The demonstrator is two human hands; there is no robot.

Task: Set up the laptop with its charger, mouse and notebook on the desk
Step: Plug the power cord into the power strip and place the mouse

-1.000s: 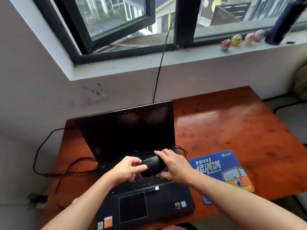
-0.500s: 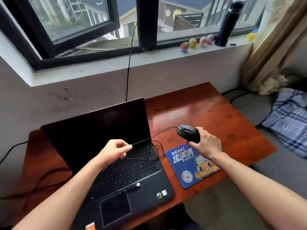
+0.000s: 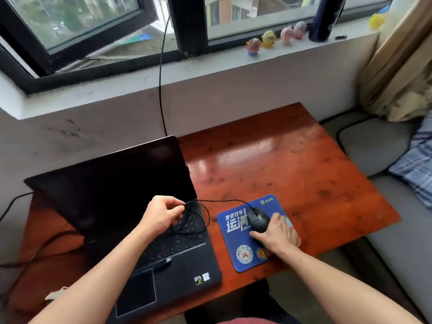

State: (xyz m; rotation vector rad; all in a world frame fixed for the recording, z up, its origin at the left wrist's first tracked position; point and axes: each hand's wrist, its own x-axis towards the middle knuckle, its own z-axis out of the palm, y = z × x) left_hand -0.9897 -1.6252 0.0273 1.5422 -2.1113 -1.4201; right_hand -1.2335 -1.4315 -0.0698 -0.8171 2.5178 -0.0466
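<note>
An open black laptop (image 3: 131, 206) with a dark screen stands on the left half of the red-brown wooden desk (image 3: 292, 171). To its right lies a blue mouse pad (image 3: 236, 232), and a black wired mouse (image 3: 258, 218) sits on it. My right hand (image 3: 278, 237) grips the mouse from behind. Above the keyboard, my left hand (image 3: 161, 216) pinches the thin black mouse cable (image 3: 222, 201), which loops over the keys. The cable's USB plug (image 3: 163, 261) lies near the touchpad. No notebook is in view.
Black charger cables (image 3: 35, 249) trail off the desk's left side. Another black cable (image 3: 161, 78) hangs from the window down behind the laptop. Small toy figures (image 3: 268, 39) and a dark bottle (image 3: 323, 17) stand on the sill. A grey seat with plaid cloth (image 3: 416, 164) lies right.
My right hand carried the mouse from above the keyboard out to the right and set it down on the mouse pad. My left hand stayed over the keyboard, now pinching the cable.
</note>
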